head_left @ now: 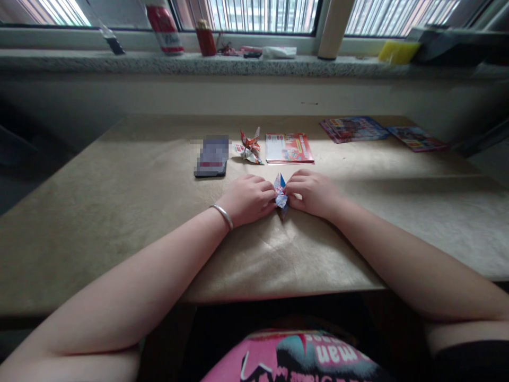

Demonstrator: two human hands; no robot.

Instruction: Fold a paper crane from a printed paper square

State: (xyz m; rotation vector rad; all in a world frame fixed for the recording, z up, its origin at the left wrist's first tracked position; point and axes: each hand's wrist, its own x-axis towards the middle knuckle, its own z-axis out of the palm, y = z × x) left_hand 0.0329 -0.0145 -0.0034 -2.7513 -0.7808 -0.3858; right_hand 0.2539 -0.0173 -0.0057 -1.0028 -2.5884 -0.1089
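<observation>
Between my two hands, just above the table, is a small blue and white folded paper crane (281, 199) with red marks. My left hand (251, 199) pinches its left side, a silver bangle (223, 216) around that wrist. On the opposite side, my right hand (312, 193) has thumb and fingers closed on the paper. Pointed tips of the crane stick up and down between the fingers. Beyond my hands stands a red and white paper crane (250, 147), beside a stack of printed red and white sheets (289, 148).
A dark phone (212, 156) lies left of the red crane. Glossy printed booklets (353, 129) and another pile (417, 138) rest at the back right of the table (99, 212). A red can (164, 27) and a yellow object (397, 52) are on the windowsill (238, 66).
</observation>
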